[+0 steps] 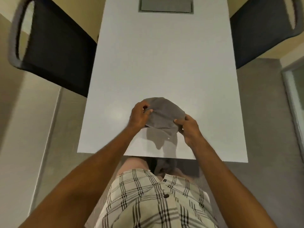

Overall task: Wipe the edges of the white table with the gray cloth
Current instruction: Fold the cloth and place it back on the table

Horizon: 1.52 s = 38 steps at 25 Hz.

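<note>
Both hands up over the near end of the white table point(164, 55): left hand point(139, 116) pinching the gray cloth point(164, 116) at its left side, right hand point(190, 130) gripping its lower right corner. Cloth lifted, shadow beneath. Dark chairs point(57, 51) flank the table.

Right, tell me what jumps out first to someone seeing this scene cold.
The gray cloth, bunched and held up over the near end of the white table, gripped by the left hand and right hand. Next, the two dark chairs flanking the table, and the gray panel at its far end.
</note>
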Available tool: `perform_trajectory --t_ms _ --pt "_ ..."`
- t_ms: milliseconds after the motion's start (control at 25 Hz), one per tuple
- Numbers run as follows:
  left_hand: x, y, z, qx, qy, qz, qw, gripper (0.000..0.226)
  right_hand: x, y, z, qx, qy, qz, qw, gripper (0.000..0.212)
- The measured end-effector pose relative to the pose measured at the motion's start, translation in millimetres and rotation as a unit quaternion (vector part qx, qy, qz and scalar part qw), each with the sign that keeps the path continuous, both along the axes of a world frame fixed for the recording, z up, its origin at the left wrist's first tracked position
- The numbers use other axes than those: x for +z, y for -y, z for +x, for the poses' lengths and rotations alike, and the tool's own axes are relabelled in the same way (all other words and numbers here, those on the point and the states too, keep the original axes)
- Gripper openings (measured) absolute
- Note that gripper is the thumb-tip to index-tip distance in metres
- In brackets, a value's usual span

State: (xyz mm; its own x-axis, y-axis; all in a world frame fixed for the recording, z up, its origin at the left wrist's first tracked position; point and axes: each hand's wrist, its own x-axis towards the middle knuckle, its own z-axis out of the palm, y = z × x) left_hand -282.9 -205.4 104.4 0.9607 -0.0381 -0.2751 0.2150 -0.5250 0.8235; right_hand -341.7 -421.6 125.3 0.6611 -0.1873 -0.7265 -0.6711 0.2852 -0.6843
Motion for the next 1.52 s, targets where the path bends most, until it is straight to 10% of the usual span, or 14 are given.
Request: perform_trajectory --t_ms 480,1080,1520 --pt "14 -158 182 0.131 0.048 -0.033 0.990 0.008 9 -163 211 0.128 0.169 -0.176 0.961 0.039" --pt "-66 -237 380 0.172 0.002 0.015 0.985 0.009 -70 -249 425 0.256 0.175 -0.348 0.884 0.046" --pt "-109 -230 378 -0.049 -0.011 0.278 0.959 0.061 -117 -257 430 0.378 0.168 -0.463 0.784 0.057"
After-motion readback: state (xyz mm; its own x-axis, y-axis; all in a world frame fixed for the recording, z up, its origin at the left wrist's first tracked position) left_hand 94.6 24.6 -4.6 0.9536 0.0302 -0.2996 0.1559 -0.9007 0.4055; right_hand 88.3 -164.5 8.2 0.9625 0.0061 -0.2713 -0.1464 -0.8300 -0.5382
